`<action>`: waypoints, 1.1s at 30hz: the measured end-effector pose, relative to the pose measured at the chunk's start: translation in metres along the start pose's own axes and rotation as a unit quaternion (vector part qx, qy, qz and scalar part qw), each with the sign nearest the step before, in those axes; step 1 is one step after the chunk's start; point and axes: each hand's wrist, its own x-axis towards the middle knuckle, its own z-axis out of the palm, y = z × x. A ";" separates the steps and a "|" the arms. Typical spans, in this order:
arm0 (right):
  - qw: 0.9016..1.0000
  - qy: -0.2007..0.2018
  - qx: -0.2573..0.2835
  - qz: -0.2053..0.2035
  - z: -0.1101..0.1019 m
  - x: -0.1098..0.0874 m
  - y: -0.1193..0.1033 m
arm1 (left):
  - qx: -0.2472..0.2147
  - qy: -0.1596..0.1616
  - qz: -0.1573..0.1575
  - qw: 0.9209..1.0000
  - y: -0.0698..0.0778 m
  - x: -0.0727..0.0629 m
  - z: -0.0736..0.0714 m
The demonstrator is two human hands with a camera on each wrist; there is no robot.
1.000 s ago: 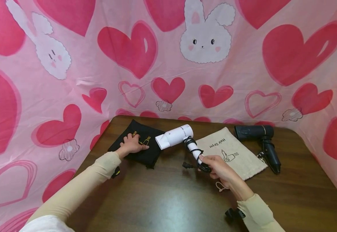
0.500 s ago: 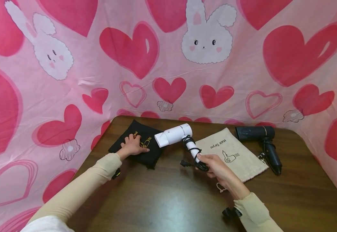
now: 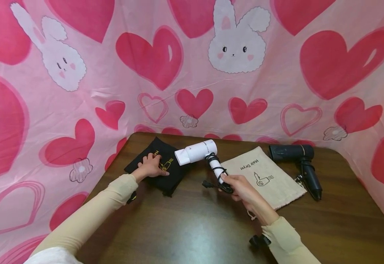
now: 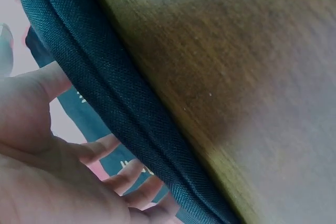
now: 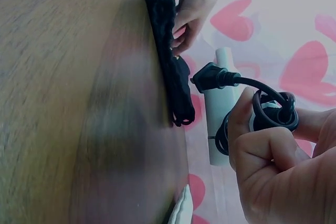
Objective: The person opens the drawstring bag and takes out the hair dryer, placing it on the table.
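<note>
My right hand point(image 3: 241, 189) grips the handle of a white hair dryer point(image 3: 196, 152) with its black cord wrapped round the handle. The dryer is held above the table, its nozzle end over the right edge of a black drawstring pouch point(image 3: 175, 174). A black plug point(image 5: 212, 77) sticks out from the coiled cord in the right wrist view. With fingers spread, my left hand point(image 3: 150, 167) rests on top of the black pouch, partly hiding its yellow print. In the left wrist view the fingertips touch the pouch's point(image 4: 121, 103) upper face.
A beige drawstring pouch point(image 3: 261, 176) printed "Hair Dryer" lies flat right of centre. Beyond it, a black hair dryer point(image 3: 291, 152) lies at the right. All rest on a brown wooden table point(image 3: 165, 227), with a pink heart-and-rabbit cloth point(image 3: 192, 55) hanging behind.
The right hand has moved the white hair dryer slightly left, closer to the black pouch. The left hand has stayed on the pouch.
</note>
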 end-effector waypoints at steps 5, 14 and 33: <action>1.000 0.005 0.011 -0.004 0.008 0.003 0.001 | 0.002 -0.005 0.000 1.000 -0.004 0.002 -0.001; 1.000 0.017 0.018 -0.003 0.019 0.006 0.000 | 0.011 -0.012 -0.003 1.000 -0.003 -0.006 -0.006; 0.999 0.040 0.015 0.002 0.027 0.019 0.001 | 0.024 -0.026 0.009 0.999 -0.013 -0.003 -0.006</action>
